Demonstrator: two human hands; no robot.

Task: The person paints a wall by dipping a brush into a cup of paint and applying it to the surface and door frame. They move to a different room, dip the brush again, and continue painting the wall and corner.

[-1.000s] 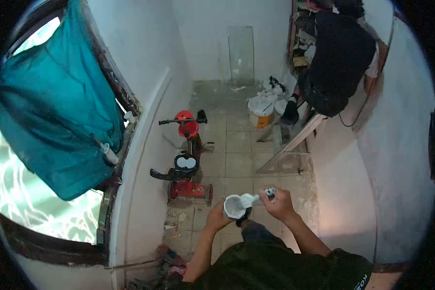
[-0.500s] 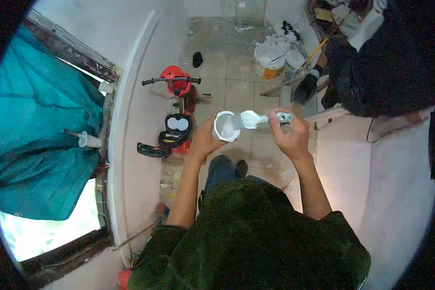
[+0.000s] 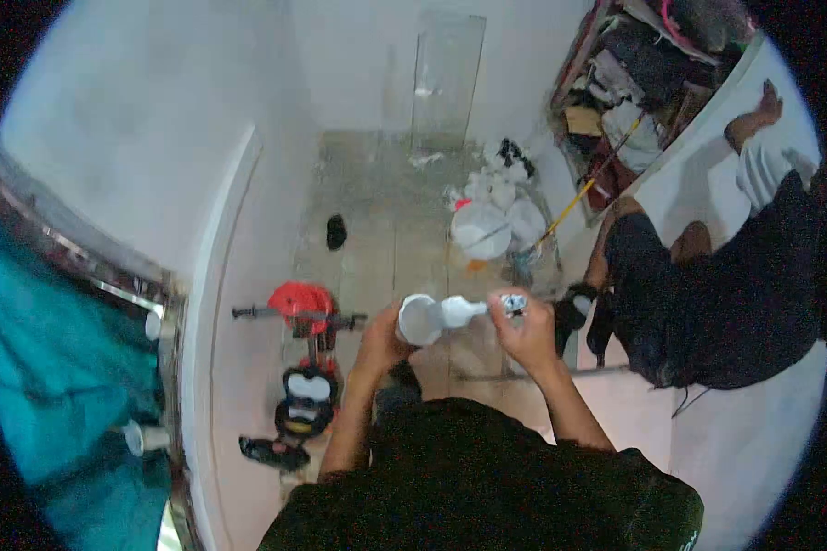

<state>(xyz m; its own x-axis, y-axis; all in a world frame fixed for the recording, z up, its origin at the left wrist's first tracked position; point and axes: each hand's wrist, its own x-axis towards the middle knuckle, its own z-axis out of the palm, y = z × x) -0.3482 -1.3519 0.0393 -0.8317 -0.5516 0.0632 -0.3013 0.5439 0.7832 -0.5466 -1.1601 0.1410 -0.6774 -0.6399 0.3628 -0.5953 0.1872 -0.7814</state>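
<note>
My left hand (image 3: 379,342) is wrapped around a white plastic cup (image 3: 420,320), whose round opening faces up and shows something pale inside. In my right hand (image 3: 528,336) is a paintbrush (image 3: 464,310), gripped by its handle and lying roughly level. Its white-coated head points left and meets the cup's right rim; its tip is blurred, so I cannot tell how far it reaches in. Both hands are in front of my body above the tiled floor (image 3: 381,275).
A red ride-on toy (image 3: 305,305) stands at the left wall. White buckets (image 3: 481,230) sit ahead on the floor, by a yellow pole (image 3: 570,209). A co-worker (image 3: 721,294) is at the right, a hand near the wall. A teal curtain (image 3: 55,395) hangs left.
My view has tilted up, so the floor things appear lower and more far wall shows. Both hands keep hold of the cup and paintbrush, and the brush head is nearer the cup.
</note>
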